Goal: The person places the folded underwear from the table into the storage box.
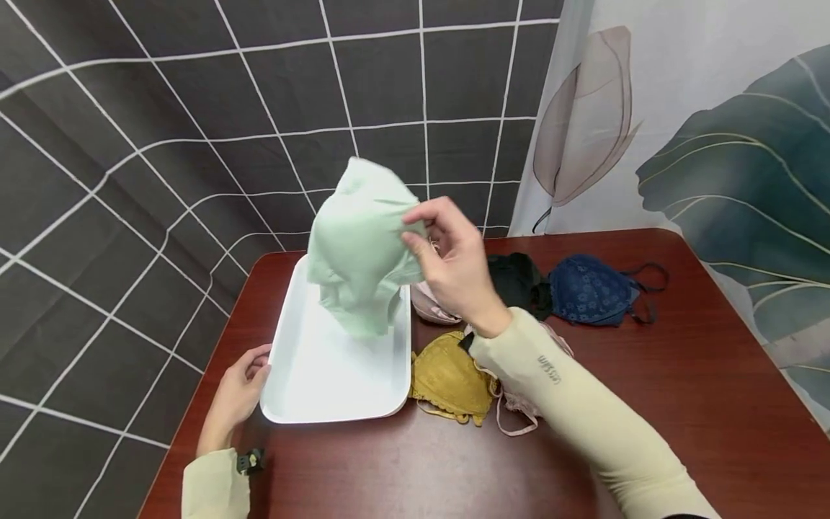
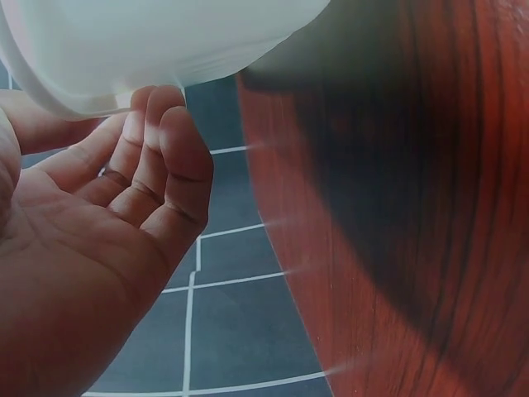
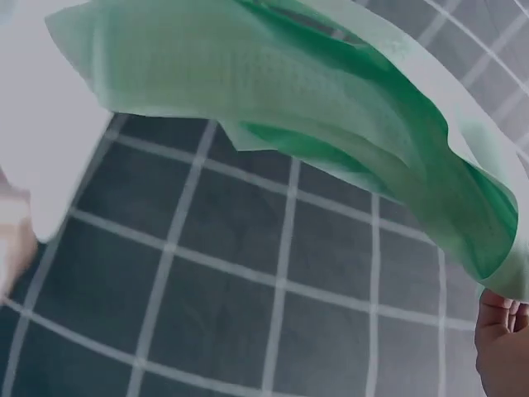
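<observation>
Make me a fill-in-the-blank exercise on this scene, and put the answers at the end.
1. The right hand holds up a pale ____ cloth.
2. The left hand touches the edge of a ____ tray.
3. In the head view, the bra beside the tray's lower right edge is ____.
4. In the head view, the rightmost bra on the table is dark ____.

Missing words: green; white; yellow; blue.

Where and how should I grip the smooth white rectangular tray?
Probably pinch the white tray by its raised left rim, coming from the left: the bare left hand touches there, while a mustard-yellow lace bra crowds its right side.
</observation>
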A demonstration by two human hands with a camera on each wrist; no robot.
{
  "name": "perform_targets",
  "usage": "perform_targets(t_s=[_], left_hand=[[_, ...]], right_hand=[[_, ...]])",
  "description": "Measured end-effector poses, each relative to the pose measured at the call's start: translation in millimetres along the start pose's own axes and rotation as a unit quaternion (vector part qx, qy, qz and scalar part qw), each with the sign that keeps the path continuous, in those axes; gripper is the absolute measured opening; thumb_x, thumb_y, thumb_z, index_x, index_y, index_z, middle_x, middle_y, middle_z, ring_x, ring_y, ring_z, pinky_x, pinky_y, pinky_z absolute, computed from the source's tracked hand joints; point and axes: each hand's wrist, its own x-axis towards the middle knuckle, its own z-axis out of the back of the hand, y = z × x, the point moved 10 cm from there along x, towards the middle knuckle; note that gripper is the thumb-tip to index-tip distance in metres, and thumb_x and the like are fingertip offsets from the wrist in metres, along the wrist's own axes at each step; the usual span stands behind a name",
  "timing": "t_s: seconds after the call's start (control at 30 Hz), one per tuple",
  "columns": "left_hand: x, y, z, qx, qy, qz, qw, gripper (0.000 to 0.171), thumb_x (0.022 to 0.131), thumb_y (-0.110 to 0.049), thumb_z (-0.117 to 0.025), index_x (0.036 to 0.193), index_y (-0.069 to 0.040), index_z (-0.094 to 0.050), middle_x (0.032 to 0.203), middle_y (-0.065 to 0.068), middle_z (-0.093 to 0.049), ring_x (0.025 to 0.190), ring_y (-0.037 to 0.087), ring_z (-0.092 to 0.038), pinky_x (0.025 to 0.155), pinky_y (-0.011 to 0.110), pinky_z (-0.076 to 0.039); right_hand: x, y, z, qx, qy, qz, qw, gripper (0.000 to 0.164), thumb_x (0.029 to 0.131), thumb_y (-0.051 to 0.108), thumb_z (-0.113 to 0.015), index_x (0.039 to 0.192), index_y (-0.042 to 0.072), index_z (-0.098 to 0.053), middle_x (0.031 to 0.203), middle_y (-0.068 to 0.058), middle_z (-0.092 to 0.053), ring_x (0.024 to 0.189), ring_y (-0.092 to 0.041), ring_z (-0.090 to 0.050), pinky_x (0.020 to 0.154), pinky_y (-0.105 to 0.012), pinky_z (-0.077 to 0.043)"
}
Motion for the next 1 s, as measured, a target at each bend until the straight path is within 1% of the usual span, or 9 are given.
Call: perform_targets(t_s=[0.07,0.13,0.27,0.43,0.57,0.63,0.77,0.9,1.0], left_hand=[[0.5,0.0,-0.9,-0.001,-0.001,0.001,1.0000,0.037,0.095,-0.001,-0.049,0.131,0.004,-0.048,0.105,0.018,-0.057,0.093,0.028,-0.054,0.070,0.019,-0.045],[1.2,-0.1,-0.9,-0.001,-0.004,0.002,1.0000,0.037,0.095,-0.001,-0.049,0.131,0.004,-0.048,0.105,0.018,-0.057,0.093,0.027,-0.054,0.071,0.019,-0.045],[0.4,-1.0,0.1,-0.002,-0.008,0.001,1.0000,0.036,0.095,-0.001,-0.049,0.131,0.004,-0.048,0.104,0.018,-0.057,0.093,0.027,-0.054,0.070,0.019,-0.044],[-0.8,-2.2,1.2,-0.004,-0.011,-0.003,0.9999,0.035,0.096,-0.001,-0.049,0.131,0.005,-0.049,0.105,0.019,-0.057,0.093,0.027,-0.054,0.071,0.018,-0.044],[-1.1,-1.6,1.2,-0.006,-0.011,-0.003,0.9999,0.036,0.096,-0.001,-0.049,0.131,0.004,-0.048,0.105,0.018,-0.057,0.094,0.027,-0.054,0.071,0.017,-0.043],[-0.9,-0.8,0.9,-0.007,-0.010,-0.003,0.9999,0.036,0.096,-0.001,-0.049,0.131,0.004,-0.048,0.106,0.018,-0.057,0.095,0.027,-0.053,0.072,0.016,-0.042],[-0.3,0.6,0.2,-0.005,-0.011,-0.005,0.9999,0.036,0.096,-0.002,-0.049,0.132,0.004,-0.048,0.106,0.018,-0.057,0.096,0.027,-0.053,0.074,0.014,-0.041],[0.0,0.7,-0.2,-0.006,-0.008,-0.007,0.9999,0.037,0.097,-0.004,-0.049,0.133,0.003,-0.047,0.106,0.017,-0.057,0.096,0.026,-0.053,0.075,0.015,-0.040],[-0.4,0.8,0.0,-0.007,-0.007,-0.005,0.9999,0.037,0.097,-0.004,-0.049,0.133,0.003,-0.047,0.106,0.017,-0.057,0.096,0.027,-0.053,0.074,0.015,-0.041]], right_hand=[[-11.4,-10.3,-12.4,-0.020,0.010,-0.006,1.000,0.019,0.080,-0.016,-0.063,0.096,-0.004,-0.061,0.093,-0.010,-0.057,0.075,-0.021,-0.051,0.063,-0.027,-0.043],[-25.5,-21.8,-24.2,-0.059,0.024,-0.017,0.998,0.019,0.081,-0.011,-0.066,0.095,0.001,-0.064,0.093,-0.006,-0.059,0.078,-0.019,-0.050,0.065,-0.027,-0.043],[-53.8,-44.1,-45.9,-0.119,0.061,-0.049,0.990,0.018,0.083,-0.006,-0.067,0.095,0.007,-0.066,0.093,-0.001,-0.061,0.083,-0.015,-0.052,0.073,-0.027,-0.045],[-85.9,-64.3,-70.3,-0.154,0.111,-0.090,0.978,0.017,0.082,-0.005,-0.067,0.093,0.008,-0.066,0.090,0.002,-0.060,0.080,-0.009,-0.051,0.072,-0.024,-0.044],[-108.1,-77.7,-82.5,-0.178,0.136,-0.138,0.965,0.017,0.082,-0.003,-0.068,0.093,0.010,-0.065,0.083,0.004,-0.055,0.076,-0.008,-0.048,0.068,-0.028,-0.044],[-119.2,-85.7,-86.9,-0.194,0.151,-0.173,0.954,0.017,0.082,-0.001,-0.069,0.093,0.011,-0.064,0.080,0.004,-0.052,0.074,-0.009,-0.047,0.067,-0.028,-0.043],[-141.0,-101.3,-92.9,-0.231,0.197,-0.239,0.922,0.016,0.083,0.003,-0.070,0.095,0.013,-0.065,0.078,0.005,-0.050,0.071,-0.009,-0.047,0.066,-0.024,-0.041],[-156.6,-112.1,-96.7,-0.257,0.252,-0.276,0.891,0.016,0.084,0.002,-0.068,0.097,0.011,-0.066,0.076,0.003,-0.050,0.070,-0.011,-0.047,0.066,-0.025,-0.041],[-165.9,-119.9,-98.5,-0.279,0.291,-0.301,0.864,0.018,0.086,0.000,-0.064,0.100,0.009,-0.067,0.078,0.001,-0.051,0.072,-0.013,-0.049,0.067,-0.027,-0.042]])
